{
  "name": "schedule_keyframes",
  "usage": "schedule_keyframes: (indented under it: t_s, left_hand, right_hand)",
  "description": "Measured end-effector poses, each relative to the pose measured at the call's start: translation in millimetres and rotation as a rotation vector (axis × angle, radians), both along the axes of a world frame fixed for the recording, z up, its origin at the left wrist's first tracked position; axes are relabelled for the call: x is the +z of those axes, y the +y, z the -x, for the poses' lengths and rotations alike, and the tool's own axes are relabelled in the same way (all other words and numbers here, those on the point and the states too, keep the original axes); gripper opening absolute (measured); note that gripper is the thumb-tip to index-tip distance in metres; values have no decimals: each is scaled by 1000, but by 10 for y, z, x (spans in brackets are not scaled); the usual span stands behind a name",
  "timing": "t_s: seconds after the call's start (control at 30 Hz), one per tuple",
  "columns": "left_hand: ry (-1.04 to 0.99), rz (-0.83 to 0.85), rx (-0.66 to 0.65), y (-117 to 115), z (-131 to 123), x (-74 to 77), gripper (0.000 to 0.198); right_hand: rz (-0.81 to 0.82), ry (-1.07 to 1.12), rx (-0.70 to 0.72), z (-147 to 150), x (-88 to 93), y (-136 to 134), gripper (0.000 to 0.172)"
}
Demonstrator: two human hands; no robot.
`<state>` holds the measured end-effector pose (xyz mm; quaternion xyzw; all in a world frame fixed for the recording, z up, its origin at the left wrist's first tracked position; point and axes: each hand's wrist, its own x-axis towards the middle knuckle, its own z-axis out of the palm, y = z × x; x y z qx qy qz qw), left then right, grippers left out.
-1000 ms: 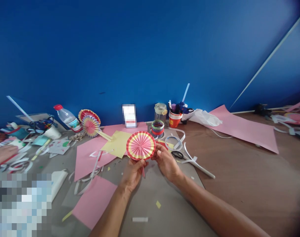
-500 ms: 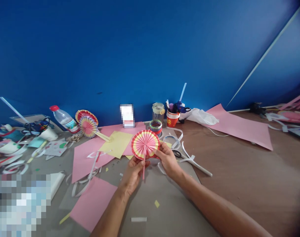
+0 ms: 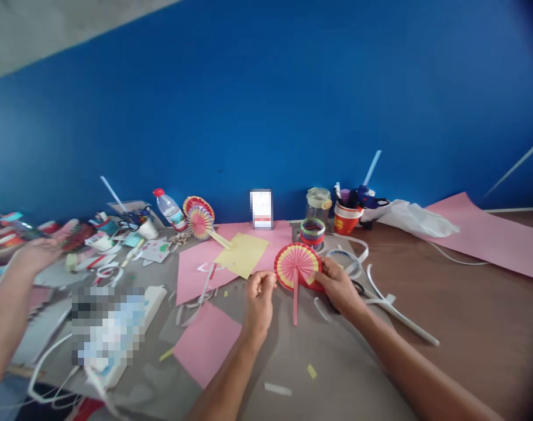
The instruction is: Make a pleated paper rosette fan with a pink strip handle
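A round pleated paper fan (image 3: 298,257), pink in the middle with yellow and red rings, is held upright over the table. Its pink handle strip (image 3: 295,298) points straight down. My right hand (image 3: 339,286) pinches the fan at its lower right edge. Just left of the rim is my left hand (image 3: 260,292), with fingers curled and thumb pressed against them. What the left fingers hold, if anything, is hidden, and I cannot tell whether they touch the rim. Beyond them lies a yellow paper sheet (image 3: 244,254) on pink paper (image 3: 191,272).
A finished-looking fan (image 3: 199,219) leans by a red-capped bottle (image 3: 169,210). At the back stand a phone (image 3: 261,207), a jar (image 3: 319,202), tape rolls (image 3: 312,234) and a red cup (image 3: 347,219). Another person's hand (image 3: 35,254) reaches in at left, near a power strip (image 3: 134,333).
My left hand has left the fan's handle and moved to the left of the fan. My right hand keeps its grip. The view has swung left, showing more of the other person's arm.
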<state>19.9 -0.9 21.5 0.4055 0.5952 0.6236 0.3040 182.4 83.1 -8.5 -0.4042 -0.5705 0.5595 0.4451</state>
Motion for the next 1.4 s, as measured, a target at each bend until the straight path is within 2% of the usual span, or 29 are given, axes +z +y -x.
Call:
schedule_keyframes:
  t_s: [0.03, 0.13, 0.2, 0.27, 0.33, 0.37, 0.43, 0.53, 0.63, 0.67, 0.77, 0.9, 1.03, 1.13, 1.2, 1.27, 1.4]
  left_hand:
    - [-1, 1, -31, -15, -12, 43, 20]
    - [36, 19, -97, -49, -29, 169, 22]
    - [116, 36, -132, -66, -26, 262, 23]
    - [220, 55, -190, -81, -27, 363, 24]
    - [301, 76, -263, -102, -47, 464, 24]
    - [317, 90, -306, -118, -69, 511, 24]
    - [303, 120, -429, -159, -130, 595, 25]
    - [257, 151, -604, -230, -220, 701, 28]
    - [202, 153, -652, -273, -231, 794, 27]
    - [170, 145, -651, -277, -210, 821, 27]
    - [83, 98, -615, -264, -81, 885, 26]
    - [34, 25, -508, -236, 184, 929, 25]
    - [70, 18, -340, -209, 473, 880, 25]
    - [124, 48, -261, -166, 664, 720, 26]
    - [283, 132, -217, -123, 772, 560, 24]
    - [567, 208, -165, -73, 858, 389, 19]
    - [741, 214, -119, 32, 926, 141, 9]
  right_hand:
    - [-102, -137, -31, -8, -21, -2, 39]
    - [-443, -555, -258, -20, -84, -23, 42]
    - [-571, -729, -378, -14, -95, -47, 44]
    - [-626, -759, -423, -2, -61, -81, 42]
    - [-670, -621, -354, 17, 10, -134, 40]
    - [-682, -508, -275, 29, 52, -171, 41]
    - [-651, -263, -55, 58, 125, -259, 44]
    - [-459, -35, 244, 94, 177, -388, 44]
    - [-241, 69, 440, 89, 191, -450, 18]
    - [-182, 84, 485, 78, 200, -454, 15]
    - [-86, 77, 507, 37, 250, -432, 24]
    - [-131, 60, 290, 1, 276, -348, 20]
    - [-125, 68, 83, -22, 219, -228, 20]
    - [-107, 82, -21, -43, 213, -175, 21]
    - [-134, 63, -88, -67, 257, -170, 21]
    - [-188, 24, -160, -106, 337, -168, 21]
    - [-282, -44, -236, -223, 522, -52, 22]
